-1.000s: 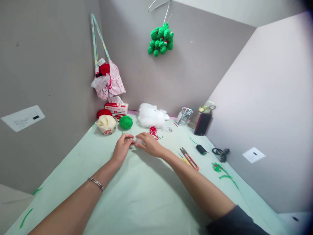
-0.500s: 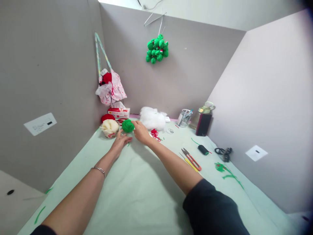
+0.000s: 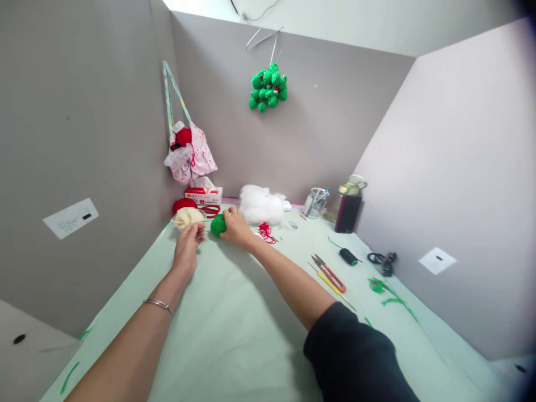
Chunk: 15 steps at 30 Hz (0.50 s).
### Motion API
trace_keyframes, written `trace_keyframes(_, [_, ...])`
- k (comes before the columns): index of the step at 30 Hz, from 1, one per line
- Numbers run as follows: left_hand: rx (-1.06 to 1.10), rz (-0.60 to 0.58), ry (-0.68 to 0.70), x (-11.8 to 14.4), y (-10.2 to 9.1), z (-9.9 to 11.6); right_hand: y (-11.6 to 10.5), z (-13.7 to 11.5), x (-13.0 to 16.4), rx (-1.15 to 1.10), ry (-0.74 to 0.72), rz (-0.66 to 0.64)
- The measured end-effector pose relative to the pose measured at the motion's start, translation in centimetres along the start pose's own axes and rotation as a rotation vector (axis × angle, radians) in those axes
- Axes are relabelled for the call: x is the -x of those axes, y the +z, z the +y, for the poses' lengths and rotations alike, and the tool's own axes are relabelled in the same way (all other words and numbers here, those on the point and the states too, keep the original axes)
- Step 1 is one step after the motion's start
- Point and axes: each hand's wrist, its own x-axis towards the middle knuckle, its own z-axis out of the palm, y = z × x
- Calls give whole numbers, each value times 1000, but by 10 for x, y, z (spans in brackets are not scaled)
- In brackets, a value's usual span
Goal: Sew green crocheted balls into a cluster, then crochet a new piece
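Head view: right hand [image 3: 237, 228] grips the green yarn ball [image 3: 218, 225], half hiding it; left hand [image 3: 186, 244] pinches something unclear.

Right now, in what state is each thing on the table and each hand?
Green yarn ball: wound, held in the right hand.
Left hand: fingers pinched, beside the cream yarn.
Snips: lying flat, blades apart.
White stuffing: loose heap.
Pink bag: hanging on the wall.
Clear cup: upright, holding pens.
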Motion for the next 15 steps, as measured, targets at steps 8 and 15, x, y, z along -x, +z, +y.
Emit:
trace_keyframes(8, [303,-149,-188,9,0,44,-30,-32,104,-124,-177,3])
trace_keyframes(15, [134,-431,-205,41,21,43,-52,9,185,-512,177,65])
